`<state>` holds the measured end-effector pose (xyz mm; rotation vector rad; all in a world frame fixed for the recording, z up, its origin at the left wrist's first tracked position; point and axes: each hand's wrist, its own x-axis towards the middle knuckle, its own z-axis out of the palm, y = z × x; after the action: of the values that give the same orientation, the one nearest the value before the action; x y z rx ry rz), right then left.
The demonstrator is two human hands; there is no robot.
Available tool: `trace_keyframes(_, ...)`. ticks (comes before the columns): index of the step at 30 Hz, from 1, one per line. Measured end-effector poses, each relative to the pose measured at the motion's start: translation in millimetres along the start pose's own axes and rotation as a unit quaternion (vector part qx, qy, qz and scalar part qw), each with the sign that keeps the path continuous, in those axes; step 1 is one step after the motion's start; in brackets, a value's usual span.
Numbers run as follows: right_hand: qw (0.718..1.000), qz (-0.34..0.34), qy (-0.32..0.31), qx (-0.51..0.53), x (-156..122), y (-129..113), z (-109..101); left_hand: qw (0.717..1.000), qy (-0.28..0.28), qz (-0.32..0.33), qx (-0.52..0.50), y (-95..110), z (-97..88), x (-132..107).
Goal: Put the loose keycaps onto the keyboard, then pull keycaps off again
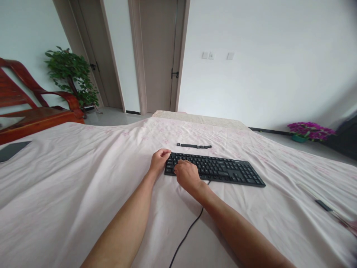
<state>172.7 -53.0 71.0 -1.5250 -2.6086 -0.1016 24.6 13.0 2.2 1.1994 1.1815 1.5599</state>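
Probably light and stiff, the keyboard (215,168) just below the frame's centre is best held by its rigid edge, where your left hand (159,160) pinches the upper-left corner, while your right hand (186,174) bunches over the keys (210,163), its grip impossible to tell.

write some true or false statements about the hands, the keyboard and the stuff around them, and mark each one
1. The bare left hand is at the far left corner of the black rectangular keyboard. True.
2. The bare right hand is over the number pad. False: it is over the left part of the keyboard.
3. The row of loose black keycaps lies on the person's side of the keyboard. False: it lies beyond the far edge.
4. A thin black cable runs from the keyboard's near side toward the person. True.
5. The bright purple flowers are white. False: they are purple.
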Motion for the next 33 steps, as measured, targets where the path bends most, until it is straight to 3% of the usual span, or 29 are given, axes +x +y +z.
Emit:
trace_keyframes(12,0.998,-0.041,-0.013,-0.047,-3.3,-6.8,-2.0,1.000,-0.003,0.005,0.007,-4.3,0.2,2.5)
trace_keyframes(33,0.999,-0.039,0.005,-0.025,-3.9,0.1,3.3,1.000,0.008,-0.002,0.009,0.1,0.0,0.2)
